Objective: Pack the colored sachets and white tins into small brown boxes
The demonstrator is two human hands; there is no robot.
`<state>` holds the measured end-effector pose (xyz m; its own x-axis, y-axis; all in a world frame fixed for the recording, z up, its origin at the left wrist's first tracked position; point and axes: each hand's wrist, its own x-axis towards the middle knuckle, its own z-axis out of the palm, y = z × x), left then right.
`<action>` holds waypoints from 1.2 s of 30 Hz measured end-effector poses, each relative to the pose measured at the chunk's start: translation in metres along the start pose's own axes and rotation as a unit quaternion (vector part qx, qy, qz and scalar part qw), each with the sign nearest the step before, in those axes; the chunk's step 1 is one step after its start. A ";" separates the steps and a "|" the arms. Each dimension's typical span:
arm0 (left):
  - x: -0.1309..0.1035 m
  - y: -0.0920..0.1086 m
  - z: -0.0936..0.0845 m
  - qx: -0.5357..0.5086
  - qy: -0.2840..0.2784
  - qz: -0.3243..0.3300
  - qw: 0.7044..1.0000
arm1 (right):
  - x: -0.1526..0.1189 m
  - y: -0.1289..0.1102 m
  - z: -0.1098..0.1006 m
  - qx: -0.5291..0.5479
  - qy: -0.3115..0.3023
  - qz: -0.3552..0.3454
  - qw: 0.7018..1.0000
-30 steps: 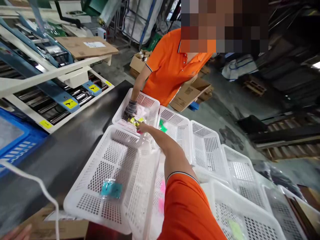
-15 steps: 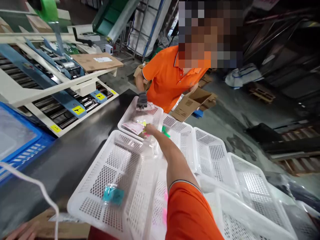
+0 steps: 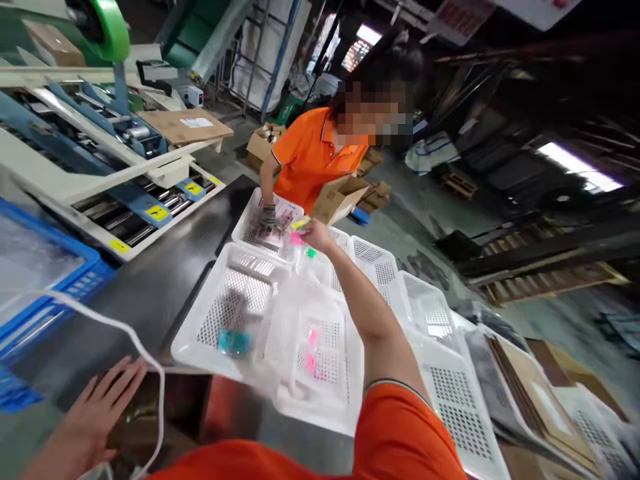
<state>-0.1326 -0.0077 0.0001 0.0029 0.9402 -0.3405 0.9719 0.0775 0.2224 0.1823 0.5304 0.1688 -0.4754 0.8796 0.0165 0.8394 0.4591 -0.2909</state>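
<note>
My right hand (image 3: 319, 235) is closed on small bright packets, a yellow one (image 3: 301, 224) and a pink one (image 3: 297, 238). It hovers at the near right edge of the far white basket (image 3: 239, 212), my arm stretched over the other baskets. A green packet (image 3: 311, 253) lies in a basket just below it. Fingers spread, my left hand (image 3: 107, 403) rests at the near edge of the dark table (image 3: 165, 300), close to a white cord (image 3: 133, 333). Teal packets (image 3: 234, 342) sit in the near left basket (image 3: 183, 347), and pink packets (image 3: 311, 353) in the basket beside it.
Across the table a co-worker in an orange shirt (image 3: 313, 160) has a gloved hand (image 3: 267, 217) in the far basket. More white baskets (image 3: 453, 393) run along the right. At left are a blue crate (image 3: 75, 257) and a roller conveyor machine (image 3: 150, 173). An open carton (image 3: 337, 200) stands near the co-worker.
My right hand has lifted out of the far basket with the yellow and pink packets. More of my left hand shows. The view has shifted back, and the co-worker's gloved hand is lower in the basket.
</note>
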 end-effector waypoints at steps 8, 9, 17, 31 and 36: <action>0.027 -0.024 -0.012 -0.005 -0.011 0.099 0.995 | -0.227 -0.170 0.066 0.148 0.057 -0.221 0.962; 0.030 -0.026 -0.011 -0.021 -0.006 0.110 0.994 | -0.255 -0.193 0.086 0.135 0.031 -0.205 0.969; 0.043 -0.032 -0.009 -0.047 -0.004 0.161 0.986 | -0.338 -0.294 0.218 -0.032 -0.219 -0.082 0.972; 0.040 -0.189 -0.050 0.043 0.076 0.075 0.993 | -0.316 -0.314 0.298 0.283 -0.046 0.148 0.946; 0.066 -0.224 -0.061 0.025 0.160 -0.001 0.987 | -0.213 -0.288 0.270 0.239 0.004 0.117 0.964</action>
<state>-0.3645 0.0567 -0.0165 -0.0650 0.9974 -0.0324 0.9822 0.0697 0.1747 -0.0292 0.1771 -0.0094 -0.2843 0.9538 -0.0970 0.7047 0.1393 -0.6957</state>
